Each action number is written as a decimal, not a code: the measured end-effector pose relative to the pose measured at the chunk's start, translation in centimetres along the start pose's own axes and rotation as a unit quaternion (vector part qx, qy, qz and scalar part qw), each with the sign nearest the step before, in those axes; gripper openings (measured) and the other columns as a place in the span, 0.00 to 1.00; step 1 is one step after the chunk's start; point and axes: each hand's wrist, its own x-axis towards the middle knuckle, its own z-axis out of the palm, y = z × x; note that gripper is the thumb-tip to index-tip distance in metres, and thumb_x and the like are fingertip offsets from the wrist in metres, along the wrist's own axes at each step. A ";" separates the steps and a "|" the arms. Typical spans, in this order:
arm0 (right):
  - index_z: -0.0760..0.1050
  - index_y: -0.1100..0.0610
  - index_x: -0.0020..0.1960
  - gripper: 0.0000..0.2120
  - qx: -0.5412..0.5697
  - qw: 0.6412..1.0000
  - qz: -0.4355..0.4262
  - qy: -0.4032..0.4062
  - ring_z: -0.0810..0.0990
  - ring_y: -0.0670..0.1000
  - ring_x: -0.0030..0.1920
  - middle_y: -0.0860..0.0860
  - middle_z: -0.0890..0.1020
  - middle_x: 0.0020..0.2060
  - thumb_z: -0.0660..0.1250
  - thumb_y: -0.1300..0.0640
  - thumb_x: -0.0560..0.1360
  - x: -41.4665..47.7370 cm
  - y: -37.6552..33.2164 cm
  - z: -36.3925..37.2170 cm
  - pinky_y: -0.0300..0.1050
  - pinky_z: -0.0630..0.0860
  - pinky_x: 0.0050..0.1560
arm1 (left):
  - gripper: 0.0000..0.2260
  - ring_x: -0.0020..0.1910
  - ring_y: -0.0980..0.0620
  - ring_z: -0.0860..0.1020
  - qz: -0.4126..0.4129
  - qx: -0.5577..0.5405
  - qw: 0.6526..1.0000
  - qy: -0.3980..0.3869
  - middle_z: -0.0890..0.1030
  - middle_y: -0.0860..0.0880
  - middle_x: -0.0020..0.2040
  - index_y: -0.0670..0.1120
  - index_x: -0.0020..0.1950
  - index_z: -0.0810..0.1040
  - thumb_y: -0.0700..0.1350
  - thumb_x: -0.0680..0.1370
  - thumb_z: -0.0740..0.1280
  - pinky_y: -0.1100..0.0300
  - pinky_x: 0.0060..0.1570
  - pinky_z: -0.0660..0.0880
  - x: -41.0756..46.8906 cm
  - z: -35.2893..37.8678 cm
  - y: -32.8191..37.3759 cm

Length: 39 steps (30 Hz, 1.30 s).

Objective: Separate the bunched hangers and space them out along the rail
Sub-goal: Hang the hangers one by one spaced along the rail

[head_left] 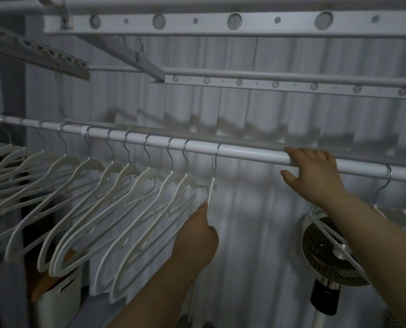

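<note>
A white rail (pixel 244 154) runs from upper left to right across the view. Several white hangers (pixel 116 200) hang from it on metal hooks, spread along its left half. The rightmost of that row, a hanger (pixel 213 185) seen edge-on, is pinched by my left hand (pixel 197 235) just below its neck. My right hand (pixel 313 171) rests on the rail further right, fingers over the top and thumb underneath. Two more hangers (pixel 384 185) hang at the far right, past my right hand.
A ceiling drying rack with perforated bars (pixel 221 22) hangs above. Pleated white curtains (pixel 256 114) fill the background. A round fan (pixel 327 252) stands at lower right behind my right forearm. A white bin (pixel 62 299) sits at lower left.
</note>
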 end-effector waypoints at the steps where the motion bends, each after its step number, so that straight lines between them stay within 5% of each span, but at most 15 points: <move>1: 0.63 0.58 0.70 0.26 0.000 1.000 -0.001 0.000 0.67 0.59 0.66 0.58 0.72 0.66 0.64 0.54 0.75 0.0 0.0 0.0 0.50 0.52 0.70 | 0.25 0.64 0.45 0.72 0.008 0.022 1.000 -0.002 0.66 0.47 0.71 0.51 0.75 0.55 0.40 0.79 0.56 0.51 0.61 0.73 -0.1 -0.2 0.1; 5: 0.64 0.58 0.70 0.25 0.005 1.000 0.000 0.004 0.67 0.59 0.66 0.58 0.72 0.66 0.64 0.54 0.75 0.1 -0.1 0.2 0.50 0.52 0.70 | 0.25 0.70 0.50 0.65 0.046 0.166 0.983 0.057 0.61 0.52 0.74 0.52 0.73 0.60 0.58 0.77 0.56 0.56 0.66 0.64 -0.9 -2.3 0.8; 10: 0.64 0.58 0.70 0.25 0.005 1.000 0.001 0.008 0.67 0.60 0.66 0.58 0.72 0.65 0.64 0.54 0.75 0.1 0.0 0.2 0.49 0.52 0.69 | 0.20 0.57 0.44 0.76 0.132 0.165 0.942 0.262 0.78 0.48 0.58 0.46 0.56 0.80 0.58 0.75 0.59 0.54 0.51 0.71 -1.1 -5.6 0.4; 15: 0.65 0.57 0.70 0.25 0.014 1.000 0.006 0.005 0.67 0.59 0.66 0.58 0.72 0.65 0.64 0.54 0.75 0.1 -0.1 0.1 0.48 0.51 0.68 | 0.20 0.64 0.46 0.72 0.012 0.263 0.955 0.140 0.71 0.48 0.67 0.47 0.69 0.67 0.51 0.77 0.60 0.55 0.58 0.70 0.0 -6.3 -1.6; 20: 0.64 0.57 0.70 0.25 0.015 1.000 0.004 0.006 0.67 0.59 0.66 0.58 0.72 0.65 0.65 0.54 0.74 0.0 0.1 0.1 0.47 0.52 0.68 | 0.14 0.56 0.44 0.77 -0.009 0.323 0.943 0.081 0.81 0.45 0.55 0.45 0.58 0.76 0.49 0.79 0.56 0.56 0.53 0.72 0.8 -5.1 -2.9; 36: 0.64 0.57 0.70 0.26 0.006 1.000 0.001 0.011 0.67 0.59 0.66 0.57 0.72 0.66 0.64 0.54 0.74 0.0 -0.1 0.0 0.48 0.52 0.68 | 0.12 0.51 0.47 0.79 0.027 0.348 0.929 0.121 0.82 0.46 0.50 0.45 0.52 0.77 0.45 0.79 0.55 0.63 0.41 0.66 0.9 -3.6 -2.9; 39: 0.62 0.56 0.71 0.26 0.007 1.000 -0.001 -0.002 0.66 0.58 0.67 0.56 0.70 0.67 0.64 0.53 0.75 0.1 0.0 -0.2 0.47 0.51 0.68 | 0.15 0.54 0.49 0.78 0.047 0.333 0.931 0.141 0.81 0.49 0.54 0.48 0.59 0.75 0.51 0.80 0.54 0.61 0.45 0.70 0.4 -4.1 -2.5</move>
